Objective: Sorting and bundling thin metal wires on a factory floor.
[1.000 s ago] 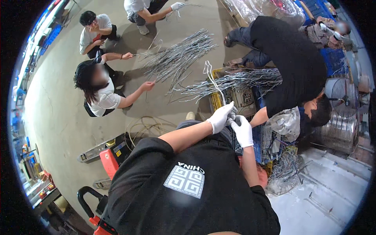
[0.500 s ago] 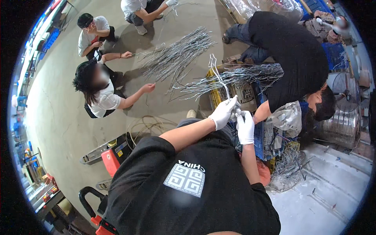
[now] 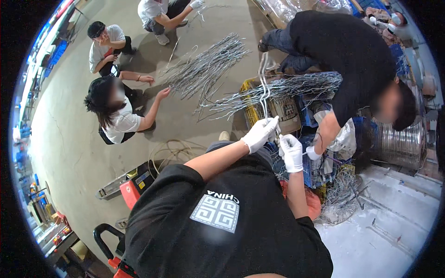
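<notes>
Above the yellow crate [image 3: 250, 109], both gloved hands meet: left hand [image 3: 259, 133] and right hand [image 3: 291, 152] pinch an upright wire loop [image 3: 264, 78].

Grey concrete floor [image 3: 83, 153], white slab [image 3: 394, 231] at right.

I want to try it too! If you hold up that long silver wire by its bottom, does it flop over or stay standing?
It probably stays mostly standing. The looped wire rises tall above the gloved left hand and right hand with only a slight bend, so it looks fairly stiff yet springy. It is thin, so likely light. Its ends may poke, which could be why both hands wear gloves.
</notes>
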`<move>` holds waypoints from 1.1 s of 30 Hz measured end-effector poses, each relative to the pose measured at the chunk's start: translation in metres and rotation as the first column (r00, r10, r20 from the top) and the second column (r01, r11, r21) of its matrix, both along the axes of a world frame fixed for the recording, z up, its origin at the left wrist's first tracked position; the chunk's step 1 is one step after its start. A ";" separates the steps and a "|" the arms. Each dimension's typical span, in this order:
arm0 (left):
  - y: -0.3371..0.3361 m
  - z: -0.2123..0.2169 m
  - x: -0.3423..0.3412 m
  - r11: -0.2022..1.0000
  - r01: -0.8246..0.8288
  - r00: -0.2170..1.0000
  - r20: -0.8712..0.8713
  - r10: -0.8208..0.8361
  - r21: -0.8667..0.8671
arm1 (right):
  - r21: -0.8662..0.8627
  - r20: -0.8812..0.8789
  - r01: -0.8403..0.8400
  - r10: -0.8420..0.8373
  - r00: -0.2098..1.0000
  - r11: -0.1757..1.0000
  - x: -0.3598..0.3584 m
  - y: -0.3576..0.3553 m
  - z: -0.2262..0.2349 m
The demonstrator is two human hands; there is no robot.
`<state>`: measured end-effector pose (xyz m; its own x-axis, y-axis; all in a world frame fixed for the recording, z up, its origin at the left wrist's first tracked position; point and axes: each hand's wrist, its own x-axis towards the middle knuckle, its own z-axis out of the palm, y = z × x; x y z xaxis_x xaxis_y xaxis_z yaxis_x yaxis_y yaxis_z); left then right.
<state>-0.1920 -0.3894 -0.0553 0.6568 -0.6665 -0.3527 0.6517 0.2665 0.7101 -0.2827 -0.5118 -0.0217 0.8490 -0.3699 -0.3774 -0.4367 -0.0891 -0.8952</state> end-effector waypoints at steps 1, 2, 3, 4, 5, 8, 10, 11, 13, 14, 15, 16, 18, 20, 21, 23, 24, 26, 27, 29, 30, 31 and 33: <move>0.000 0.000 0.000 0.999 0.049 0.998 0.043 -0.048 -0.016 | 0.119 -0.031 0.010 -0.006 1.000 0.993 -0.003 -0.001 0.000; 0.000 0.000 -0.001 0.999 0.048 0.998 0.044 -0.047 -0.014 | 0.120 -0.030 0.009 -0.006 1.000 0.993 -0.005 -0.003 0.001; 0.000 0.000 -0.003 0.998 0.065 0.996 0.060 -0.065 0.003 | 0.124 -0.090 -0.028 0.040 0.995 0.992 -0.007 -0.005 0.002; 0.000 0.001 -0.005 0.997 0.081 0.994 0.076 -0.082 0.021 | 0.131 -0.150 -0.066 0.086 0.985 0.989 -0.009 -0.008 0.004; 0.000 0.001 -0.007 0.995 0.096 0.991 0.091 -0.099 0.039 | 0.140 -0.209 -0.104 0.132 0.969 0.985 -0.010 -0.011 0.005; -0.001 0.000 -0.009 0.996 0.085 0.995 0.046 -0.086 0.014 | 0.011 -0.260 -0.175 0.172 0.950 0.984 -0.010 -0.010 0.004; -0.003 -0.001 -0.010 0.997 0.017 0.997 -0.073 -0.022 -0.071 | -0.272 -0.242 -0.239 0.174 0.955 0.932 -0.008 -0.007 0.001; -0.003 -0.001 -0.011 0.994 -0.021 0.991 -0.134 0.006 -0.110 | -0.407 -0.234 -0.262 0.177 0.956 0.875 -0.008 -0.007 0.000; -0.004 0.002 -0.015 0.996 -0.005 0.990 -0.142 -0.008 -0.094 | -0.375 -0.235 -0.240 0.159 0.959 0.895 -0.013 -0.010 -0.011; -0.004 0.005 -0.017 0.997 0.011 0.989 -0.146 -0.023 -0.080 | -0.345 -0.232 -0.217 0.141 0.962 0.913 -0.015 -0.013 -0.019; -0.004 0.008 -0.018 0.997 0.027 0.988 -0.150 -0.037 -0.066 | -0.315 -0.230 -0.193 0.122 0.966 0.929 -0.016 -0.015 -0.025; -0.005 0.009 -0.018 0.998 0.043 0.987 -0.154 -0.051 -0.052 | -0.285 -0.227 -0.168 0.104 0.968 0.944 -0.018 -0.019 -0.030; -0.007 0.003 -0.018 0.996 0.059 0.975 -0.212 -0.072 -0.066 | -0.318 -0.246 -0.148 0.070 0.967 0.936 -0.017 -0.022 -0.031; -0.010 -0.005 -0.016 0.992 0.084 0.940 -0.322 -0.110 -0.094 | -0.383 -0.277 -0.114 0.004 0.961 0.917 -0.012 -0.026 -0.032; -0.011 -0.007 -0.016 0.989 0.095 0.918 -0.375 -0.129 -0.110 | -0.415 -0.290 -0.099 -0.029 0.957 0.904 -0.010 -0.029 -0.031; -0.011 -0.007 -0.016 0.988 0.108 0.894 -0.424 -0.146 -0.114 | -0.537 -0.323 -0.144 -0.045 0.945 0.831 -0.007 -0.035 -0.020; -0.010 -0.007 -0.016 0.986 0.121 0.868 -0.469 -0.162 -0.117 | -0.538 -0.322 -0.145 -0.043 0.946 0.831 -0.007 -0.041 -0.022; -0.009 -0.004 -0.015 0.981 0.146 0.810 -0.554 -0.191 -0.125 | -0.723 -0.293 -0.147 -0.107 0.950 0.675 -0.007 -0.059 -0.028; -0.008 -0.004 -0.014 0.981 0.144 0.813 -0.550 -0.190 -0.126 | -0.737 -0.268 -0.123 -0.121 0.956 0.665 -0.005 -0.066 -0.027; -0.008 -0.004 -0.012 0.977 0.166 0.805 -0.554 -0.212 -0.132 | -0.753 -0.237 -0.093 -0.136 0.962 0.651 -0.001 -0.080 -0.023; -0.008 -0.003 -0.010 0.974 0.179 0.801 -0.554 -0.225 -0.136 | -0.795 -0.223 -0.077 -0.173 0.959 0.602 0.002 -0.087 -0.018; -0.009 -0.002 -0.009 0.971 0.193 0.797 -0.555 -0.239 -0.140 | -0.834 -0.207 -0.060 -0.209 0.956 0.549 0.003 -0.094 -0.012; -0.011 0.002 -0.006 0.963 0.200 0.805 -0.530 -0.267 -0.182 | -0.828 -0.105 0.042 -0.229 0.968 0.558 0.003 -0.109 0.003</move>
